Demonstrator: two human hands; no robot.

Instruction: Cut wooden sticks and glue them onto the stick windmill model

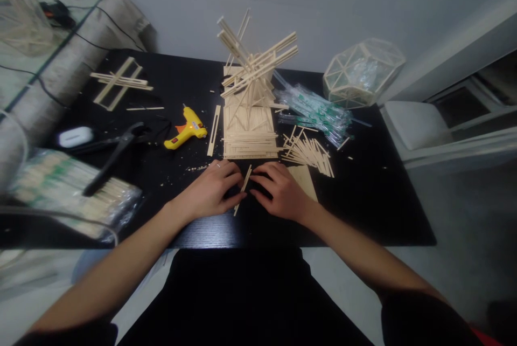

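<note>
Near the front of the black table (371, 195), my left hand (218, 187) has its fingertips closed on a few thin wooden sticks (241, 198) that lie at a slant. My right hand (278, 189) is just right of them, fingers curved and apart, its fingertips close to the sticks. Beyond both hands a wooden stick windmill model (254, 84) with crossed blades stands on a slatted base (249, 144). A yellow glue gun (186, 129) lies to the left of the base, and a narrow stick frame (214, 130) lies between them.
Loose sticks (309, 153) and plastic-wrapped packs (317, 111) lie right of the model, near a geometric frame (363, 72). At left are a crossed stick piece (121, 83), black-handled pliers (117, 154), a white case (75, 137) and a bagged stick bundle (72, 189).
</note>
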